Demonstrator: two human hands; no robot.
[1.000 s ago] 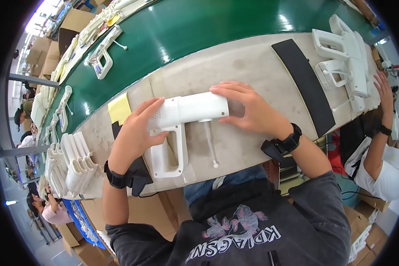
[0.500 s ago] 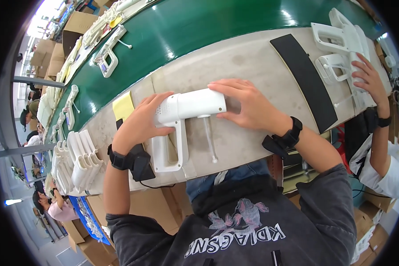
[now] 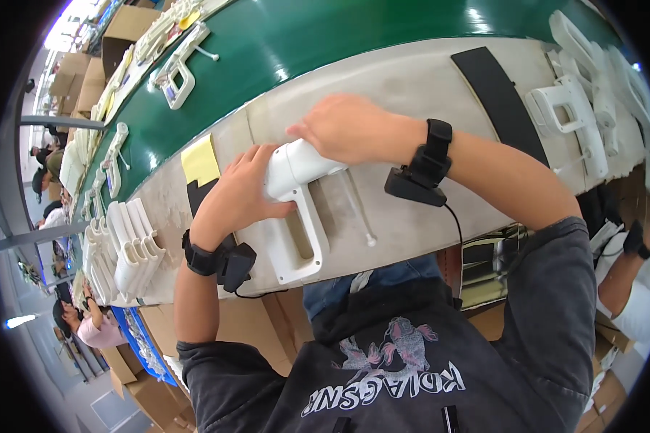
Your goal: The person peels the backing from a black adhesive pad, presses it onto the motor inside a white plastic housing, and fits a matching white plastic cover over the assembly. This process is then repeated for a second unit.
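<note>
A white plastic gun-shaped housing with a loop handle lies on the table in front of me. My left hand grips its left end, thumb on the near side by the top of the handle. My right hand is closed over the right end of the barrel and hides it; most of its fingers are out of sight. From below the barrel a thin whitish cord with a small knob at its tip runs toward me, beside the handle.
White curved shells stand in a row at the left. A yellow paper pad lies behind my left hand. At the right are a black strip and more white housings. A green conveyor belt runs behind, carrying similar parts. A co-worker's arm shows at far right.
My right hand has moved left and turned over the barrel's end. The housing has tilted, its handle swinging right. The co-worker's hand has drawn back from the white housings at right.
</note>
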